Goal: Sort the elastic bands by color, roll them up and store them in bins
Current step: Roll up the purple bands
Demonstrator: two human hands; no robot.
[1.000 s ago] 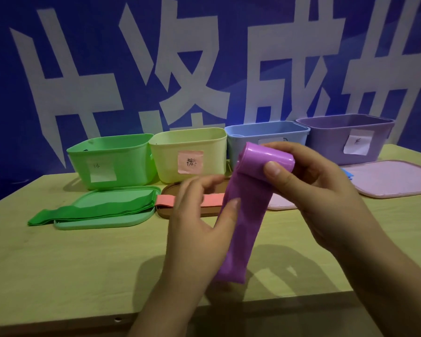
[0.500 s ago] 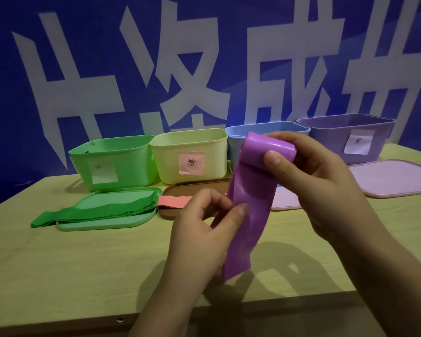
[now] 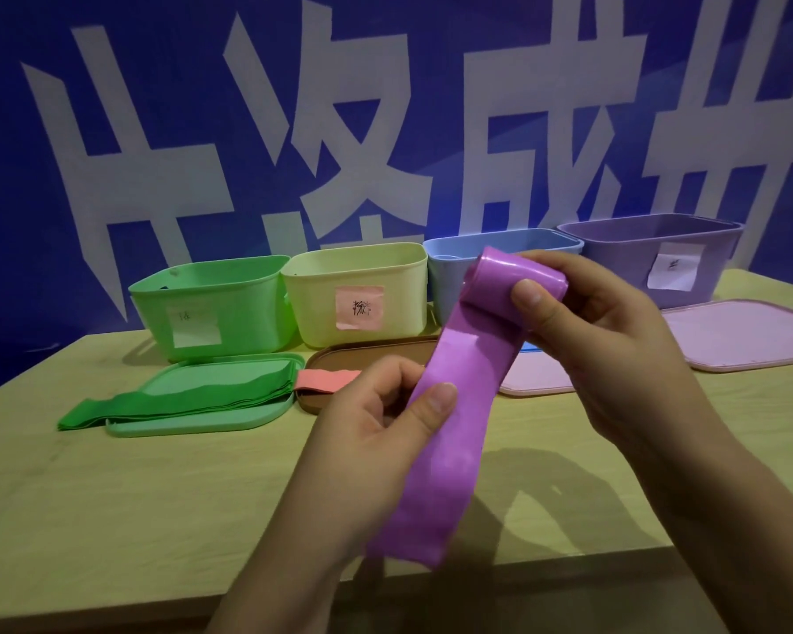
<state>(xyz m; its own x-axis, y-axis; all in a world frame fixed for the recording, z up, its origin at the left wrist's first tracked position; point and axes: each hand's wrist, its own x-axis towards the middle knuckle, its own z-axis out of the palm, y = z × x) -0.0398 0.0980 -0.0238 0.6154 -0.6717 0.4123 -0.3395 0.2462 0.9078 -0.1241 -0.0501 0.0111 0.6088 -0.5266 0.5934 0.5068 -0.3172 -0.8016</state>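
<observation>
Above the wooden table (image 3: 111, 496), the right hand (image 3: 614, 340) grips the rolled top of the purple elastic band (image 3: 449, 432) at one o'clock of the left hand (image 3: 376, 432), which pinches its hanging tail between thumb and fingers.

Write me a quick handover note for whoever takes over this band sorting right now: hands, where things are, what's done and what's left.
Right hand: grips the rolled top of the purple band.
Left hand: pinches the band's hanging tail, mid-air over the table.
Green bands: flat on the green lid, unrolled.
Pink band: flat across the brown lid.
Bins, left to right: green bin, yellow bin, blue bin, purple bin; contents mostly hidden.
Done: purple roll started.
Left: finish it, drop it in the purple bin, then roll green and pink.
</observation>
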